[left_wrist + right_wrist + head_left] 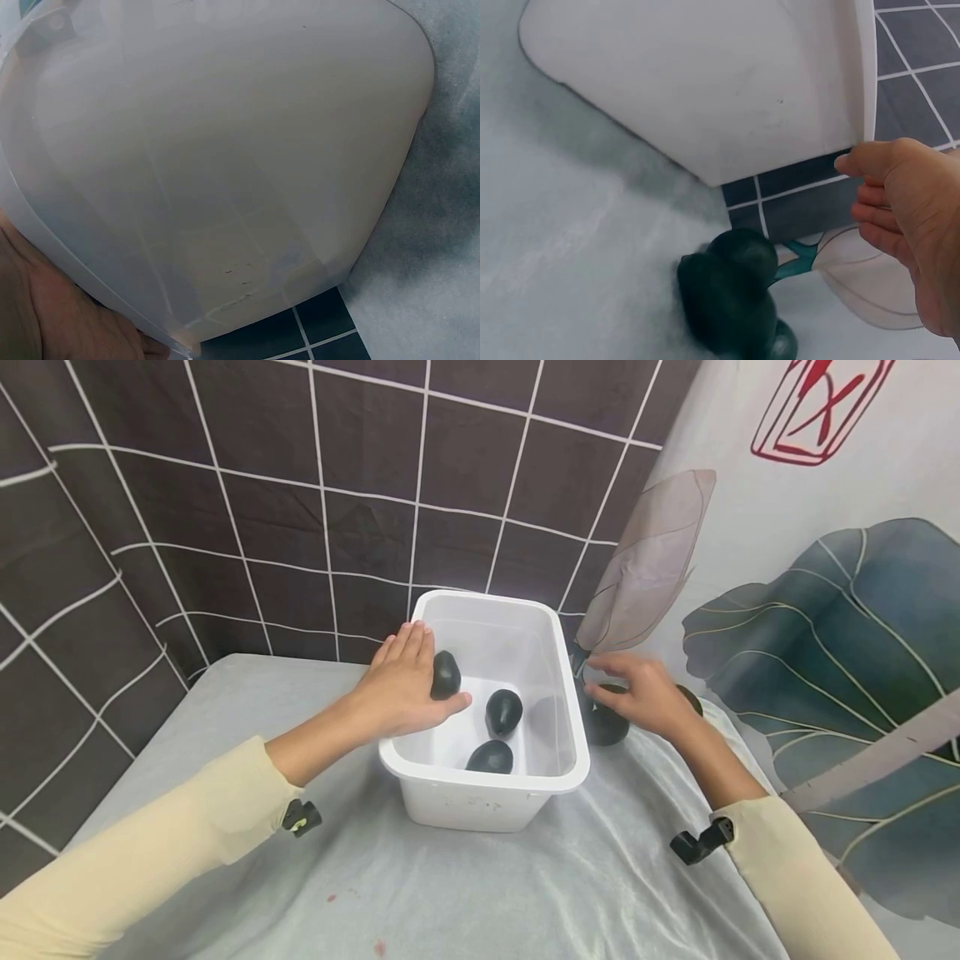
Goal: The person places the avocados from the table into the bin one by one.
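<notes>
The left forearm and right forearm reach forward, well apart. The left hand shows its back, fingers straight, thumb spread sideways. The right hand is loosely curved, a gap between thumb and fingers.

White bin: top open, passage from above free along the right half and far end. Left rim obstructed by left hand. Three avocados obstruct left, middle and near floor. Outside right: avocado pile, right hand above it. Dark gridded backdrop limits far side; near cloth open.
</notes>
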Demonstrator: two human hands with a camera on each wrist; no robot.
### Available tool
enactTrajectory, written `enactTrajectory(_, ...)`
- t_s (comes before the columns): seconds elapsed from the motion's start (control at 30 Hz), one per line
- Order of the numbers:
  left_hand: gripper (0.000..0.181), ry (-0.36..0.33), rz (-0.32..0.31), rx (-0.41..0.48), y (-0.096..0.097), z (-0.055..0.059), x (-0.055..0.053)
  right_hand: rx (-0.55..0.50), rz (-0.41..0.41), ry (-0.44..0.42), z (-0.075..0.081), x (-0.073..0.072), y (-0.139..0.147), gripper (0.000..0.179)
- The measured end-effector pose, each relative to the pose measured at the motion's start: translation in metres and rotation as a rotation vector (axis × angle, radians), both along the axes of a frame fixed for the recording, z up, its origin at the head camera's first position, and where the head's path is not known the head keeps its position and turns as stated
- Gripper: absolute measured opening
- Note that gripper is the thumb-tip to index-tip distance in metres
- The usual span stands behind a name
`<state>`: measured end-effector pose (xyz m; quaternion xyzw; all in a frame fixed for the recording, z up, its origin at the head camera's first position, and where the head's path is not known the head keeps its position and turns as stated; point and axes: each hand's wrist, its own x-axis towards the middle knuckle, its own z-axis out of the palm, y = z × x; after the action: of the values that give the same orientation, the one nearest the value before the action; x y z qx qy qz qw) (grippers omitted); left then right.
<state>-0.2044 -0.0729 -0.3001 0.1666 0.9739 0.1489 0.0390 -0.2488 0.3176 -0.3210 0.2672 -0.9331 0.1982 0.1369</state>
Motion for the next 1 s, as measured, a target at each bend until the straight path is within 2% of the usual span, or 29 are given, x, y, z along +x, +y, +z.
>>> enactTrajectory(0.17,0.118,-0.009,0.000,0.000,0.000,0.000,0.000,0.012,-0.029,-0.014,-0.009,0.002,0.007,0.046)
enactTrajectory(0.47,0.118,0.000,-0.001,0.000,0.000,-0.001,0.000,0.041,-0.097,-0.097,-0.024,0.008,0.017,0.052)
enactTrajectory(0.67,0.117,-0.002,-0.001,0.002,0.000,-0.002,0.000,0.073,-0.109,-0.153,-0.035,0.012,0.025,0.057)
enactTrajectory(1.0,0.117,-0.006,0.001,0.000,0.000,-0.001,0.000,0.133,-0.120,-0.176,-0.043,0.014,0.035,0.069)
